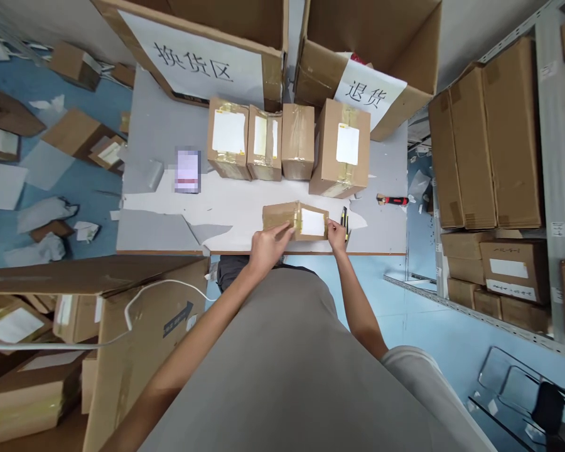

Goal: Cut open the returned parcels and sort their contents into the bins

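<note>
A small cardboard box (pixel 282 214) with a white label and clear tape lies at the front of the table, below the row of larger boxes. My left hand (pixel 268 249) grips its near side, thumb and fingers together over the taped middle. At the box's right end, the fingers of my right hand (pixel 337 236) are closed on the edge by the label. A black and yellow utility knife (pixel 344 216) lies right beside my right hand. Further right rests a cutter with a red and black handle (pixel 392 200).
Several taped boxes (pixel 297 141) stand behind, before two large open cartons (pixel 270 78) with paper signs. A blurred pale card or screen (pixel 187 171) lies left on the table (pixel 155 125). A big carton of parcels (pixel 145 339) sits front left; shelving (pixel 548 157) rises at right.
</note>
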